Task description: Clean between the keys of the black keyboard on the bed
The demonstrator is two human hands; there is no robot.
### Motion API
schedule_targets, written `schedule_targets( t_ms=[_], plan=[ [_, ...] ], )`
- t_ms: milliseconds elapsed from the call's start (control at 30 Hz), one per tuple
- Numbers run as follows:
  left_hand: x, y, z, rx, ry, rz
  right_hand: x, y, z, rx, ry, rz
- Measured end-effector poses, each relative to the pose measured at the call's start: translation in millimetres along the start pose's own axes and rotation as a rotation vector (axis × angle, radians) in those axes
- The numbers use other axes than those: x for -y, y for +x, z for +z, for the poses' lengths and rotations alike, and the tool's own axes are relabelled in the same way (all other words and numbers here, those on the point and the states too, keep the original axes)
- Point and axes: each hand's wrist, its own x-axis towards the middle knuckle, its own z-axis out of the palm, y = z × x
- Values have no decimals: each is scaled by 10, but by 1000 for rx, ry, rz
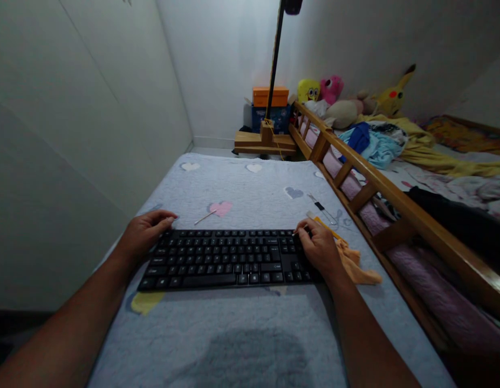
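Observation:
A black keyboard (229, 258) lies flat on a pale blue bedsheet (250, 183) printed with hearts. My left hand (146, 231) rests on the keyboard's far left corner, fingers stretched over its edge, holding nothing. My right hand (320, 248) sits on the keyboard's right end with fingers pinched on a thin stick-like item, probably a cotton swab, whose tip touches the keys. An orange cloth (355, 264) lies just right of that hand. A loose cotton swab (205, 217) lies on the sheet beyond the keyboard.
Small tools (322, 207) lie beyond the right hand. A wooden bed rail (379, 186) runs along the right, with clothes and plush toys (334, 91) behind it. A wooden stand with a black pole (272, 81) and boxes (269, 97) sit at the far end. A wall borders the left.

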Motion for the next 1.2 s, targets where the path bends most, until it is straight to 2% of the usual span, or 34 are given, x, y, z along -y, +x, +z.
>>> schedule_targets(
  t_ms=[733,1200],
  plan=[
    [-11,18,-8,10,27,1,18,8,-35,-8,26,40],
    [96,57,-19,19,8,14,-14,38,-8,-19,71,59]
  ],
)
